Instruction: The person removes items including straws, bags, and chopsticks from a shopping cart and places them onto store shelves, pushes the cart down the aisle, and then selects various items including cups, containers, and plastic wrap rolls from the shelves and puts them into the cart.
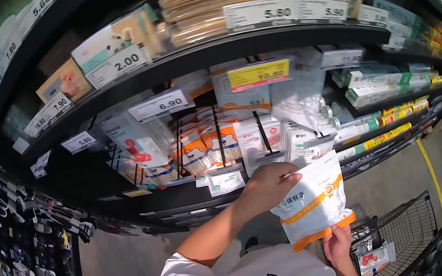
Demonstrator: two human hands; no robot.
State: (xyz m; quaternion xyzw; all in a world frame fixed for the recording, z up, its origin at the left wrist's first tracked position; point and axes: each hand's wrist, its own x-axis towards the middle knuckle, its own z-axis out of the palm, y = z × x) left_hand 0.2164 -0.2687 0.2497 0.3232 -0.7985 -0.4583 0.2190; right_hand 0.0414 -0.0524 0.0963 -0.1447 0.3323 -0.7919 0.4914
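A white plastic packet with orange bands [313, 201] is held up in front of my chest, its printed side showing. My left hand [272, 183] grips its upper left edge, thumb over the front. At the bottom edge, my right hand [338, 240] pinches the orange strip between thumb and fingers. Just beyond the packet, hanging packs in white [259, 136] and orange bear packs [194, 153] fill the lower rack. A small white and green packet [226, 180] hangs at the rack's front, left of the held packet.
Shelves with price tags [262, 14] curve across the view ahead. Boxed rolls [391, 87] are stacked at the right. A wire shopping cart [416, 222] with packaged goods [376, 257] stands at the lower right. Dark racks of goods [9, 232] line the left.
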